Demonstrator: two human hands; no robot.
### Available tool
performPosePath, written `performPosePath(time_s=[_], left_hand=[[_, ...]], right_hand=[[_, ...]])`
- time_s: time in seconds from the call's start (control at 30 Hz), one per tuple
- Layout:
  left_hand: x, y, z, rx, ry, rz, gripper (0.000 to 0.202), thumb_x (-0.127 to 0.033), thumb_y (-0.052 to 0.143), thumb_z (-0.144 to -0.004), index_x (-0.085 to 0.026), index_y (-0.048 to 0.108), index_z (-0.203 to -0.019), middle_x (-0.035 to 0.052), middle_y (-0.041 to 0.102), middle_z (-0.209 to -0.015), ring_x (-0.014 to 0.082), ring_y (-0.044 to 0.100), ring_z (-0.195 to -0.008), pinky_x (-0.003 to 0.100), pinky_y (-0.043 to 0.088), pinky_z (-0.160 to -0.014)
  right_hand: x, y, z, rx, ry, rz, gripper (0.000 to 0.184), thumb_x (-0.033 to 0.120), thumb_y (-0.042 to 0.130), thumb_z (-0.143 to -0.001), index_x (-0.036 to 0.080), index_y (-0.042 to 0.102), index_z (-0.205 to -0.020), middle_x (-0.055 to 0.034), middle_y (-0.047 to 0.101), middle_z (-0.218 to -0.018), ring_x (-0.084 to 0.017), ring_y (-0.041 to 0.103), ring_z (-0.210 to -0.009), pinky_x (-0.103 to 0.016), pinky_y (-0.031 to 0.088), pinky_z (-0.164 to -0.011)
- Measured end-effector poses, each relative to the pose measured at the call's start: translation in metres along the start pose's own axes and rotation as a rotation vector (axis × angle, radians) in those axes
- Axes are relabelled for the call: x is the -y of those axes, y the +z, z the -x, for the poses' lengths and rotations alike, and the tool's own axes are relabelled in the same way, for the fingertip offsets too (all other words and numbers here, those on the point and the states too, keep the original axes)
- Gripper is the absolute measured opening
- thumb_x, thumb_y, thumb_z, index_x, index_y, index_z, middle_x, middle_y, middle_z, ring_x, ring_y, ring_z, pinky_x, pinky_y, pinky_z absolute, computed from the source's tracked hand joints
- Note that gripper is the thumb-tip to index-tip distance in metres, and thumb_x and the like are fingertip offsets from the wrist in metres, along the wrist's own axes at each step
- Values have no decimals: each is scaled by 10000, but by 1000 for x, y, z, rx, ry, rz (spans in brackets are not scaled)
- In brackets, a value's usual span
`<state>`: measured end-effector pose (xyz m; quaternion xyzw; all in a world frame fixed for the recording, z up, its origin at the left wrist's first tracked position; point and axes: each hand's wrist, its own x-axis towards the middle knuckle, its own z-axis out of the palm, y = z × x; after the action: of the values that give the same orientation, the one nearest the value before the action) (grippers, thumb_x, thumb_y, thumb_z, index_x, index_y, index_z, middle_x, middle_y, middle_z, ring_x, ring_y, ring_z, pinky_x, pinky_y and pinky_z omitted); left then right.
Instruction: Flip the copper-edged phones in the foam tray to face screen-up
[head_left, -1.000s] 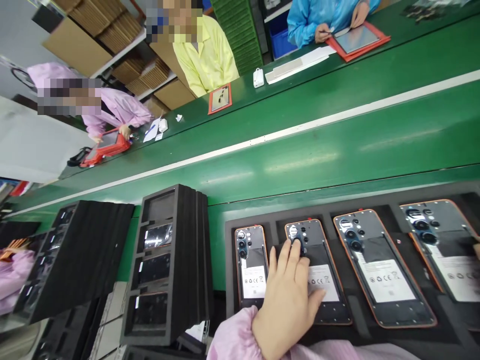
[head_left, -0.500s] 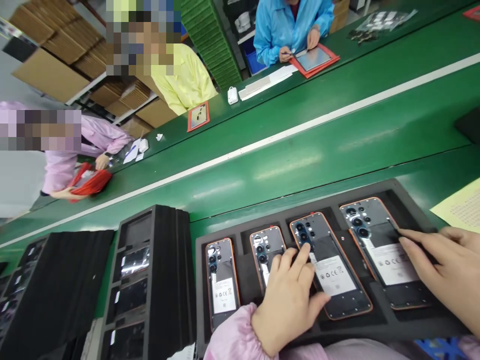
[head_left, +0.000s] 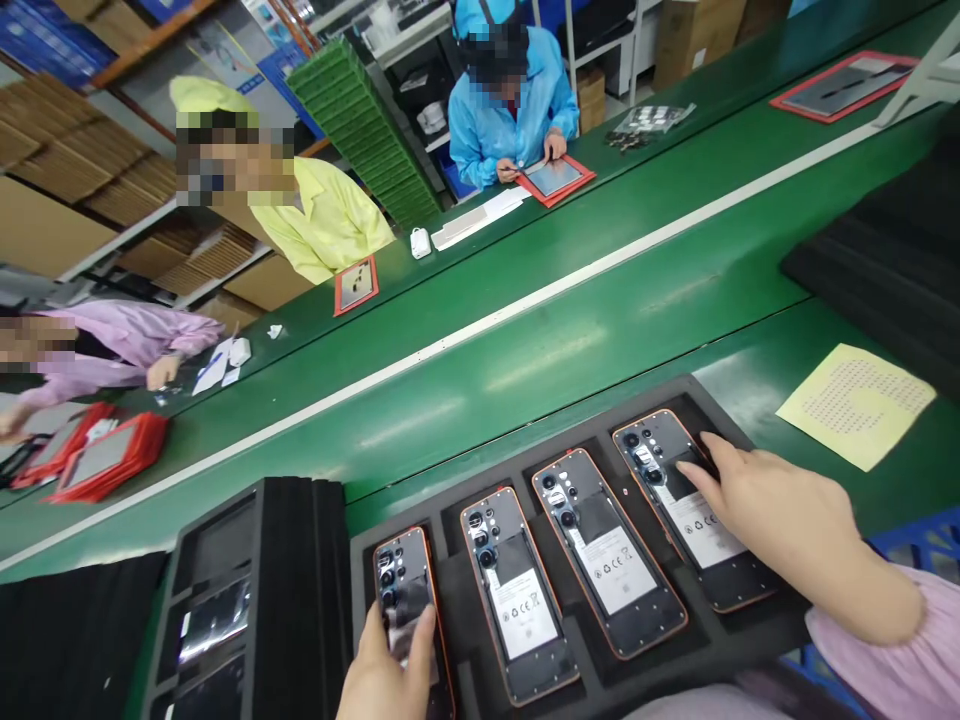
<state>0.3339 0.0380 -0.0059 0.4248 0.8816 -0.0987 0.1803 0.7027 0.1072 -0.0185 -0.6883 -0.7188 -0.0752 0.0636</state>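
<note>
A black foam tray (head_left: 750, 640) lies at the near edge of the green bench and holds several orange-framed phones, backs open. My left hand (head_left: 390, 675) lies on the leftmost phone (head_left: 401, 580), thumb and fingers curled round its lower part. My right hand (head_left: 780, 520) rests flat, fingers stretched out, on the rightmost phone (head_left: 660, 470). Between them lie two untouched phones (head_left: 517, 590) (head_left: 607, 560).
A stack of black foam trays (head_left: 247, 600) stands left of my tray. A yellow sheet (head_left: 855, 405) lies at right, with more black foam (head_left: 892, 260) behind. Beyond the green conveyor (head_left: 600, 270), three other people work at red-edged trays (head_left: 555, 180).
My view has swung right. My left hand moved from the middle phones to the leftmost one. My right hand slid further onto the rightmost phone.
</note>
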Motion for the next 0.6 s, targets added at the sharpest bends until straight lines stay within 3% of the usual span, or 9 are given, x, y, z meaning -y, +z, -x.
performPosePath(time_s=[0.1, 0.2, 0.3, 0.37, 0.43, 0.5, 0.6], left_hand=[[-26, -14, 1, -7, -70, -15, 582, -509, 275, -855, -79, 525, -1157, 242, 647, -1075, 372, 642, -957, 434, 485, -748], [-38, -27, -8, 19, -85, 32, 480, -485, 345, -841, -106, 619, -946, 254, 667, -980, 404, 633, -954, 466, 454, -784], [-33, -31, -17, -27, -51, 204, 369, -471, 447, -790, -159, 583, -647, 251, 674, -808, 444, 624, -931, 504, 432, -786], [-25, -28, -17, -33, -12, 315, 342, -454, 485, -767, -188, 531, -557, 194, 670, -705, 413, 635, -900, 477, 442, -780], [-16, -25, -12, -16, 60, 443, 276, -422, 515, -750, -188, 563, -612, 116, 684, -709, 331, 651, -877, 401, 466, -773], [-8, -22, -4, 7, 156, 590, 192, -362, 545, -726, -183, 609, -750, 59, 706, -800, 253, 652, -872, 326, 477, -773], [-2, -20, 6, 1, 232, 767, 237, -332, 529, -732, -163, 601, -881, 53, 702, -897, 213, 646, -857, 295, 484, -762]], right_hand=[[1, -1, -10, 190, 138, -94, 482, 541, 296, -844, 197, 581, -664, -88, 530, -430, -254, 537, -409, -279, 239, -355], [-4, -15, -14, 324, 184, -405, 450, 643, 306, -737, 253, 468, -581, -59, 550, -450, -250, 518, -376, -320, 333, -359], [-5, -39, -13, 260, 251, -662, 465, 708, 336, -635, 270, 492, -609, -68, 614, -550, -272, 579, -463, -369, 416, -425], [2, -51, -9, 204, 378, -789, 449, 684, 384, -633, 268, 543, -698, -69, 642, -603, -273, 601, -514, -374, 434, -456], [16, -54, -7, 261, 465, -979, 421, 629, 447, -635, 253, 557, -789, -67, 666, -665, -263, 617, -560, -368, 461, -486], [34, -46, -6, 374, 421, -1105, 422, 598, 479, -599, 233, 550, -798, -69, 670, -693, -254, 624, -594, -362, 482, -516], [57, -25, -8, 444, 270, -914, 350, 564, 453, -559, 237, 521, -664, -65, 639, -637, -246, 589, -558, -356, 438, -494]])
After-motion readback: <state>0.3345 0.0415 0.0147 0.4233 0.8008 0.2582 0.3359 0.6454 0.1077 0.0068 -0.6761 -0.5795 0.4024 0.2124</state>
